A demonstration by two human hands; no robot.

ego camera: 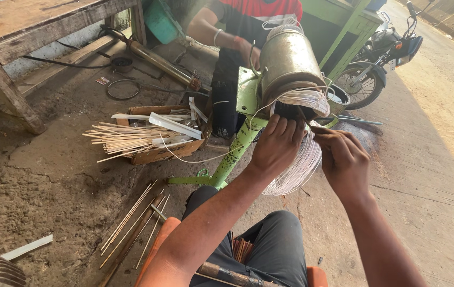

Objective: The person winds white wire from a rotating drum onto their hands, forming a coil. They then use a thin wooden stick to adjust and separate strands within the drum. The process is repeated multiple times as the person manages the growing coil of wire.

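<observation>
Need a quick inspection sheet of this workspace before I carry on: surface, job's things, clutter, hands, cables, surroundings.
Surface: bare dusty concrete floor.
Job's things: metal motor housing on a green stand; pale wire coils hanging from its end.
Clutter: thin sticks on the floor; wooden tray of sticks and white strips.
Hands: left hand and right hand both on the coils at the housing's mouth.
Cables: black cable under the wooden bench.
Surroundings: another person behind the housing; parked motorcycle.
</observation>
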